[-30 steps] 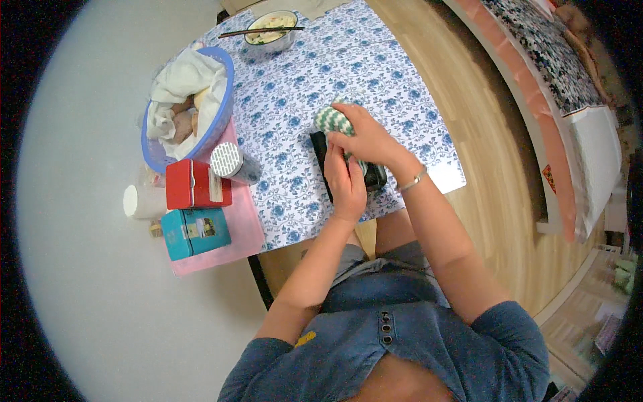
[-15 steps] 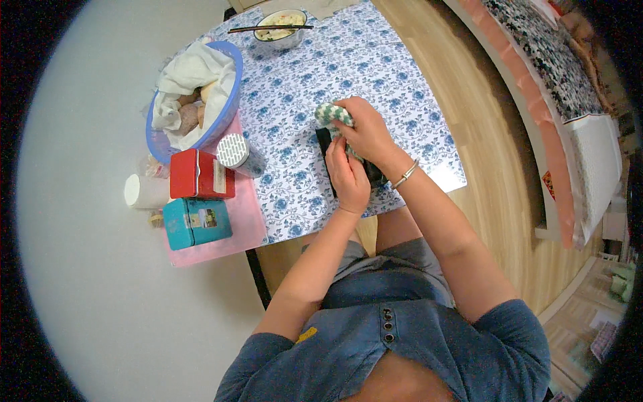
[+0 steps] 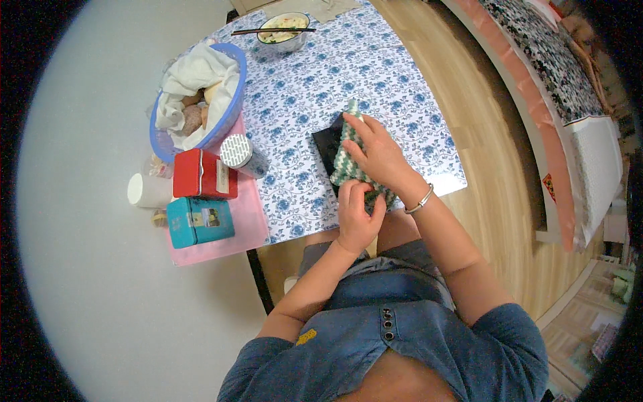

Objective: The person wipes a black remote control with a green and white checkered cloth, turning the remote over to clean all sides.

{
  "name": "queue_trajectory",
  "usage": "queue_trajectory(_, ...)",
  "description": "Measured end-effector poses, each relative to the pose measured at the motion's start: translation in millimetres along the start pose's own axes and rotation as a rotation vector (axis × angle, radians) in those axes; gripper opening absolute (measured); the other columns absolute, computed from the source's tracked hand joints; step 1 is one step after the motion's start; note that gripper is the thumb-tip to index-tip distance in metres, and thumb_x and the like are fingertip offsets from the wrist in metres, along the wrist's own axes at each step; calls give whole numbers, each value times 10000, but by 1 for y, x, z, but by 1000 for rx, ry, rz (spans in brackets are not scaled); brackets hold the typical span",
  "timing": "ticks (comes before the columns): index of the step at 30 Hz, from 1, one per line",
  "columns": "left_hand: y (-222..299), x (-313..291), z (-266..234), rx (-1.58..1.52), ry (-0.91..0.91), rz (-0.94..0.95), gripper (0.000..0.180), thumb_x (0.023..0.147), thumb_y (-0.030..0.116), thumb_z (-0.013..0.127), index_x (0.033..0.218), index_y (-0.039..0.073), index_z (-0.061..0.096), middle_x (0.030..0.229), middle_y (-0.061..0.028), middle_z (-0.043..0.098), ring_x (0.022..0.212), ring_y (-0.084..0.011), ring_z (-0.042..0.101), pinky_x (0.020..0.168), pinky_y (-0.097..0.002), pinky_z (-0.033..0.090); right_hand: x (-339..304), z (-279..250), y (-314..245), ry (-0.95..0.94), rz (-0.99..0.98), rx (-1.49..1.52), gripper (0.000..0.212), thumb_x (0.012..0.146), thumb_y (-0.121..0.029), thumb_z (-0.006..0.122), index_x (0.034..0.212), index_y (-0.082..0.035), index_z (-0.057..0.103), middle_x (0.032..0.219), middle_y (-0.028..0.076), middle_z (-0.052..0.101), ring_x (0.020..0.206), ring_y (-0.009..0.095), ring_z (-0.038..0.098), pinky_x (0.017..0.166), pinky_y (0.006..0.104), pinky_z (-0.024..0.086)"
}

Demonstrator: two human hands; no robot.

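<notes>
A green-and-white knitted piece (image 3: pixel 347 156) lies lengthwise over a flat black item (image 3: pixel 327 147) near the table's front right edge. What the black item is I cannot make out; its left part shows beside the knit. My right hand (image 3: pixel 383 155) rests on the knit with its fingers stretched out and the thumb apart. At the near end, my left hand (image 3: pixel 360 216) has its fingers curled and pinches the edge of the knit. Part of the knit is hidden under both hands.
On the left of the flowered table (image 3: pixel 295 208) stand a blue basket (image 3: pixel 236 100) lined with white cloth, a metal-topped canister (image 3: pixel 242 155), a red tin (image 3: pixel 194 175) and a teal tin (image 3: pixel 201 224). A bowl (image 3: pixel 281 43) with chopsticks (image 3: pixel 273 31) across it stands at the far end.
The knit went from bunched in my right hand to laid along the black item. My right hand loosened and came nearer; my left hand shifted nearer and curled its fingers.
</notes>
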State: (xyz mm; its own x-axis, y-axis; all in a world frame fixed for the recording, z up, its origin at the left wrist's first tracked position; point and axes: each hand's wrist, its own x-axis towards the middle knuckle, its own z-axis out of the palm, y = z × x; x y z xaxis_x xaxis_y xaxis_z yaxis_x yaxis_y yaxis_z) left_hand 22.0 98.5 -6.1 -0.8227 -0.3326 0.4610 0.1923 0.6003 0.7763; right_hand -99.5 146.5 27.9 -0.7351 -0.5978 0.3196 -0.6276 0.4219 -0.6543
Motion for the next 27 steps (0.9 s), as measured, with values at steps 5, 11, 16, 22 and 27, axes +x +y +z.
queue_trajectory(5,0,2,15,139,128,9,480,743,87,663,1112,-42,384,1152,-256,383,1066,-406,402,878,-459,356,5,0,-3,-103,68,-6,535,821,-183,529,1315,-97,340,1133,254,475,988,407,508,831,431,448)
queue_trajectory(11,-28,-4,25,150,69,50,648,769,85,642,1257,-80,248,1257,-303,293,1153,-472,326,949,-494,314,5,7,-10,-165,310,97,649,832,-169,513,1351,39,183,1150,308,462,1044,421,487,873,426,414)
queue_trajectory(16,-52,-12,31,278,68,103,732,737,156,660,1287,-49,222,1286,-291,289,1146,-462,331,986,-498,263,0,0,-32,-122,463,-6,493,857,-184,492,1258,50,326,1028,267,541,870,420,552,748,439,459)
queue_trajectory(22,-39,-9,18,200,71,108,618,645,73,706,1156,-26,372,1196,-240,390,1088,-411,391,931,-462,314,-28,0,-20,37,425,157,294,906,-222,429,1070,18,478,971,240,567,825,402,569,696,450,461)
queue_trajectory(27,-13,-2,10,228,97,82,493,640,11,684,1067,15,437,1111,-167,426,1003,-359,436,844,-441,347,-24,-19,-23,71,429,289,308,922,-223,424,1127,-3,491,963,232,566,816,381,572,695,421,454)
